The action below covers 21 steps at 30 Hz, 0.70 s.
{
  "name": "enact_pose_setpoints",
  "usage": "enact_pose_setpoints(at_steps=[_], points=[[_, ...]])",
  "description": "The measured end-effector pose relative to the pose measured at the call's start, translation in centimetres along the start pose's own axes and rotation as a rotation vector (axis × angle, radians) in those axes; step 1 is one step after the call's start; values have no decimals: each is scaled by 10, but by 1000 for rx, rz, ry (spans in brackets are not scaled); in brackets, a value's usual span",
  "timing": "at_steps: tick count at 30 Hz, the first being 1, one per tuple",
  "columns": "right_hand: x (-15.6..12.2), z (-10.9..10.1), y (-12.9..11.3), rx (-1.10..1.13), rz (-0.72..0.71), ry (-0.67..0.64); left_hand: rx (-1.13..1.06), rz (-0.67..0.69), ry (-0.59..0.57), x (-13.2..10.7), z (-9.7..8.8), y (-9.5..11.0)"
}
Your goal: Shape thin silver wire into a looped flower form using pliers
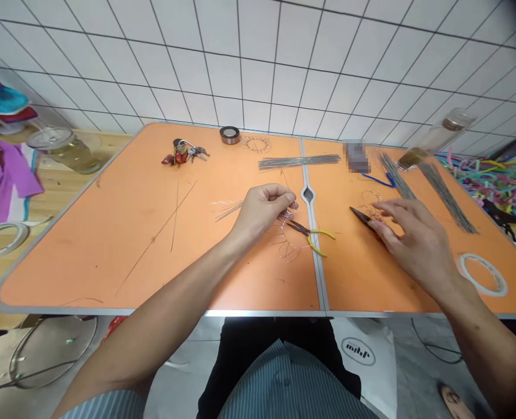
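My left hand (270,205) is closed in a pinch over the middle of the table, holding a thin wire bent into a looped, wavy strip (289,230). Just right of the strip lie needle-nose pliers (310,231) with yellow handles, jaws toward my left hand. My right hand (415,238) hovers low over the right half, fingers apart. A dark pointed tool (360,216) lies by its thumb, its rear end hidden under the hand. Close to those fingertips is a small tangle of bent wire (373,212), partly covered.
Straight wires (299,162) lie in a bundle at the back, with more bundles (449,198) at right. Keys (185,152), a black tape roll (230,135), a white tape roll (483,274) and a glass bottle (434,139) stand around. A metal-edged seam (320,279) crosses the orange table (87,233).
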State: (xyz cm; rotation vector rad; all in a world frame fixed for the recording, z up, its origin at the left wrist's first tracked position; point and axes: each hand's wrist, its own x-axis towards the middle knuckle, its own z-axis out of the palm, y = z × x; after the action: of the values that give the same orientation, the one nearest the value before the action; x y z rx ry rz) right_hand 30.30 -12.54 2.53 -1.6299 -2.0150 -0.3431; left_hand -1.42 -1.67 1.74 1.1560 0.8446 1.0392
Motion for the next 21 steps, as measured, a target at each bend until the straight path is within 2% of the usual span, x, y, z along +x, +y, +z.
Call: enact_pose_setpoints(at_steps=[3, 6, 9, 12, 15, 21], points=[[43, 3, -57, 72, -240, -36, 76, -3, -59, -3, 2, -2], [82, 15, -85, 42, -418, -165, 162, 5, -158, -4, 2, -2], [109, 27, -87, 23, -582, -200, 186, 16, -214, -5, 1, -2], [120, 34, -79, -56, -688, -173, 168, 13, -218, -3, -2, -3], [122, 37, -74, -100, -702, -148, 167, 3, -227, -1, -4, -4], [116, 39, -77, -55, -646, -212, 219, -6, -164, -2, -2, -5]])
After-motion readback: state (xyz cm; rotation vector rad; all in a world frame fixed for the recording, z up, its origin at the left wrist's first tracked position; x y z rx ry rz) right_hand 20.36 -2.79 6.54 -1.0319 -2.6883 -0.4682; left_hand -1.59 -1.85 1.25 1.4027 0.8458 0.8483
